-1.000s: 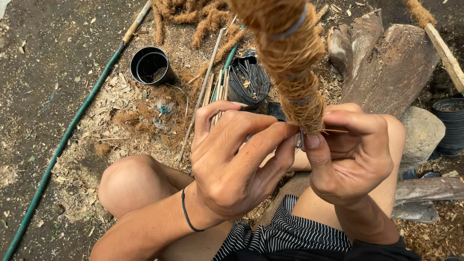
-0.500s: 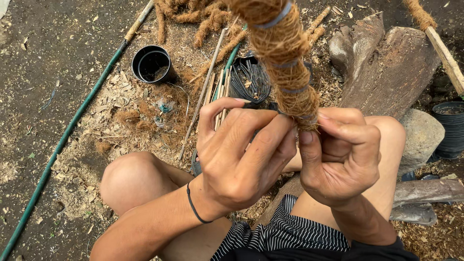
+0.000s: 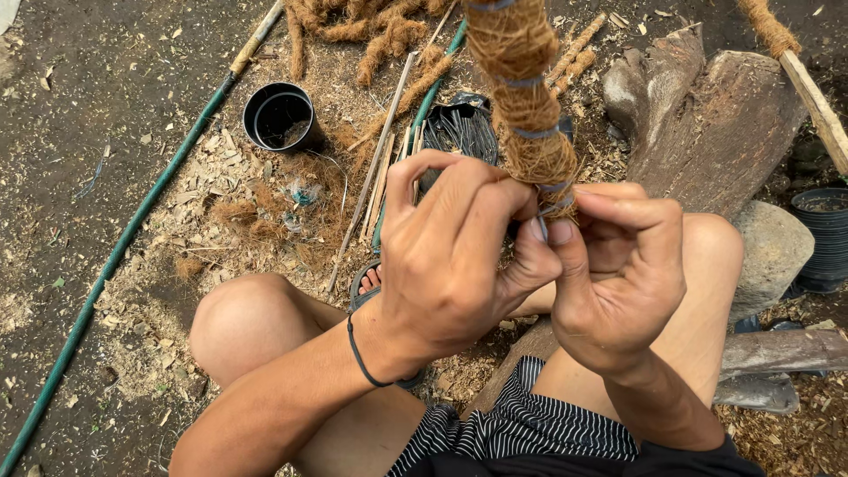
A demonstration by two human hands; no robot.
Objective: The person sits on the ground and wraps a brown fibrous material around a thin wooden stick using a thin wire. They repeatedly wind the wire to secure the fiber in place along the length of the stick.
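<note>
A stick wrapped in brown coconut fibre (image 3: pixel 523 84), bound with bluish-grey ties, runs from the top of the head view down to my hands. My left hand (image 3: pixel 455 256) grips the lower end of the fibre wrap, fingers curled round it. My right hand (image 3: pixel 618 274) pinches a thin grey tie (image 3: pixel 541 228) at the bottom of the wrap, thumb against my left thumb. Both hands touch just above my knees. The very end of the stick is hidden behind my fingers.
A black pot (image 3: pixel 281 117) stands at upper left beside a green hose (image 3: pixel 124 243). A bundle of dark ties (image 3: pixel 459 132), thin sticks and loose fibre pieces (image 3: pixel 371 26) lie ahead. Wood chunks (image 3: pixel 707 115), a stone (image 3: pixel 773 256) and stacked black pots (image 3: pixel 826 234) sit right.
My hands have closed in on the bottom of the fibre wrap. The right thumb and finger now pinch the tie close against my left hand.
</note>
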